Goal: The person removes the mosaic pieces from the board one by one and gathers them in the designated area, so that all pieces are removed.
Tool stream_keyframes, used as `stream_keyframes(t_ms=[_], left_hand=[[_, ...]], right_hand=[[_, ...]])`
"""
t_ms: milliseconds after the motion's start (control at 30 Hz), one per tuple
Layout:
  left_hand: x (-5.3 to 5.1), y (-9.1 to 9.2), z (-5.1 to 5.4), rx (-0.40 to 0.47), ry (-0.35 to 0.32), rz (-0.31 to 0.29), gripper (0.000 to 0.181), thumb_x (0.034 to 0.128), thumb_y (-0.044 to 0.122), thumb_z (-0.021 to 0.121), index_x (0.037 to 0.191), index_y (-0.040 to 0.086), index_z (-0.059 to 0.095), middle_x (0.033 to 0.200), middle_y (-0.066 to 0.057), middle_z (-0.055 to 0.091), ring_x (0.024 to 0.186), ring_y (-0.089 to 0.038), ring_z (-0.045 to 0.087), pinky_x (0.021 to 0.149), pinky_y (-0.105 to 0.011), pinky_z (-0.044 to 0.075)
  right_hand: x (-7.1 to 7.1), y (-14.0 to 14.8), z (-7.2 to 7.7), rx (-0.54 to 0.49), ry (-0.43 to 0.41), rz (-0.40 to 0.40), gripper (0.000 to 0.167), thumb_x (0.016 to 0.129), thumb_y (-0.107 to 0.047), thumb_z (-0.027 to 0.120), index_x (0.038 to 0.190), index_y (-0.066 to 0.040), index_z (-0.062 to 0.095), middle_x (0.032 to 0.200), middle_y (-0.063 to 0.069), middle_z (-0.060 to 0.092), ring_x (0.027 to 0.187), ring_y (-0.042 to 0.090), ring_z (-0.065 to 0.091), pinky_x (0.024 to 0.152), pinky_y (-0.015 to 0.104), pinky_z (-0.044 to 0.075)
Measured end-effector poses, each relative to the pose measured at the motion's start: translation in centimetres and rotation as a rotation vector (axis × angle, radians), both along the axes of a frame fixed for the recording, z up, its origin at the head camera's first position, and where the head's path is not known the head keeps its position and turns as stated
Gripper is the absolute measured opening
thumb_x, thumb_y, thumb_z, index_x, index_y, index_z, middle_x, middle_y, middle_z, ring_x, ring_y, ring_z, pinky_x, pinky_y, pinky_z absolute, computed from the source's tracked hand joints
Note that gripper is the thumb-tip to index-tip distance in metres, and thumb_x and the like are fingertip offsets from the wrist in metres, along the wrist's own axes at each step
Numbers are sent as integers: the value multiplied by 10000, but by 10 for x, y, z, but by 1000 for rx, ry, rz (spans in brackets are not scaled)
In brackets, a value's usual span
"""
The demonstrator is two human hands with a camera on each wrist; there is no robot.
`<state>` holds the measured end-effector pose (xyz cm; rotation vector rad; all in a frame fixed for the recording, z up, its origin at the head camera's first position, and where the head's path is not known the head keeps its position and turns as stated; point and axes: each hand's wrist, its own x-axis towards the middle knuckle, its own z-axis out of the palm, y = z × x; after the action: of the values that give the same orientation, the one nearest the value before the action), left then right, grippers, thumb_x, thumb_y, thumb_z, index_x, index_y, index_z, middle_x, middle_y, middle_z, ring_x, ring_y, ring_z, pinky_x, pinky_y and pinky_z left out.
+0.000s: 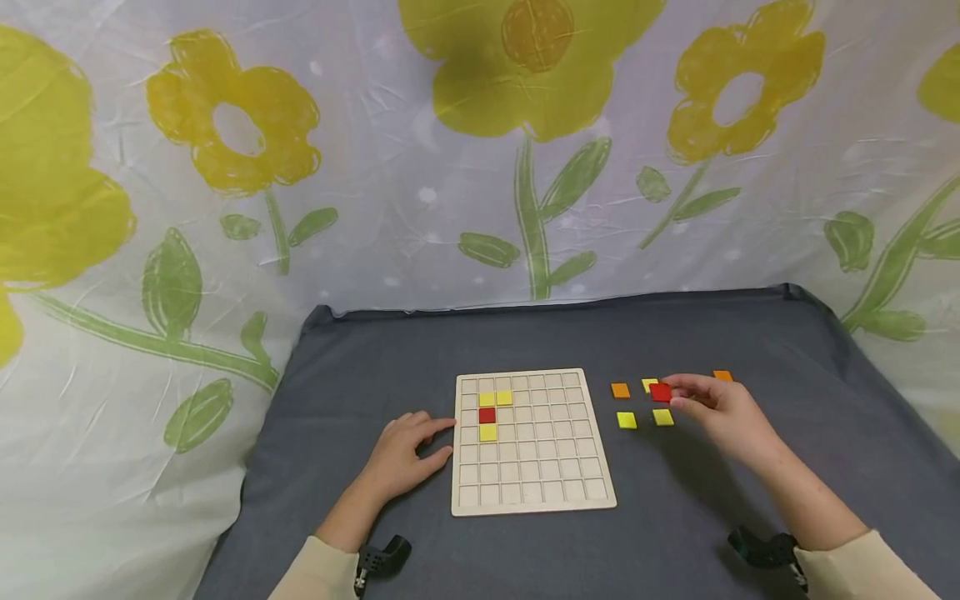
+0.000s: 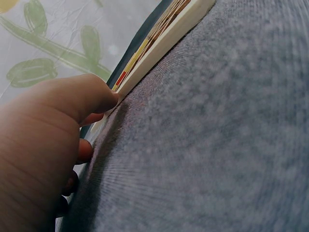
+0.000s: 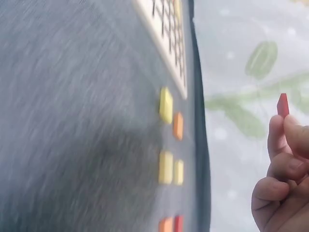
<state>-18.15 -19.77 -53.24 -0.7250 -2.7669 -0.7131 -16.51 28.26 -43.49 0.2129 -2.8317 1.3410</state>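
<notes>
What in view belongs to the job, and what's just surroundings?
Job:
pale wooden gridded board, left hand at its edge
flat red square tile pinched in the right hand
yellow and red square tiles on the board
loose yellow, orange and red square tiles

Surroundings, apparently:
dark grey cloth
white sheet with yellow flowers
black wrist devices

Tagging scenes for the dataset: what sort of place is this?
Probably a makeshift tabletop workspace, screened off from its surroundings. A flower-print sheet hangs behind, a dark gray cloth covers the work surface, and a gridded board lies on it. The wider room isn't visible.
</notes>
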Motion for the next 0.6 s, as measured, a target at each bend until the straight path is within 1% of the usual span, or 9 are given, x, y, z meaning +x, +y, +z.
stream_keyframes(t_ms=[133, 233, 400, 500, 600], left_hand=[[-1, -1, -1, -7, -10, -1, 395, 902, 335, 796, 1280, 234, 736, 763, 102, 417, 697, -64, 346, 696, -330, 307], [-1, -1, -1, -4, -4, -7, 392, 906, 332, 794, 1280, 228, 737, 764, 98, 420, 692, -70, 344, 693, -332, 305], [-1, -1, 0, 6, 22, -8, 382, 900, 315, 801, 1264, 212, 746, 765, 96, 423, 689, -79, 349, 689, -337, 305], [-1, 0, 0, 10, 23, -15, 382, 897, 311, 803, 1260, 205, 748, 766, 97, 425, 693, -79, 355, 686, -337, 306], [0, 0, 0, 9, 17, -15, 387, 895, 313, 805, 1261, 203, 747, 768, 96, 429, 699, -75, 358, 689, -334, 307]], right_hand=[[3, 18, -4, 27, 10, -20, 375, 1021, -186, 663, 1330, 25, 647, 1174, 205, 691, 925, 287, 674, 729, 317, 543], [4, 32, -7, 49, 21, -33, 381, 1027, -188, 652, 1334, 37, 639, 1173, 222, 693, 911, 236, 679, 716, 294, 537], [5, 55, -12, 106, 26, -65, 404, 1035, -233, 641, 1343, 27, 629, 1145, 189, 694, 903, 174, 665, 701, 246, 510], [6, 69, -18, 149, 7, -82, 416, 1048, -255, 620, 1348, 32, 615, 1146, 182, 669, 921, 194, 642, 692, 252, 499], [6, 81, -24, 186, -7, -83, 413, 1060, -252, 597, 1355, 38, 601, 1156, 194, 654, 934, 239, 632, 679, 277, 497]])
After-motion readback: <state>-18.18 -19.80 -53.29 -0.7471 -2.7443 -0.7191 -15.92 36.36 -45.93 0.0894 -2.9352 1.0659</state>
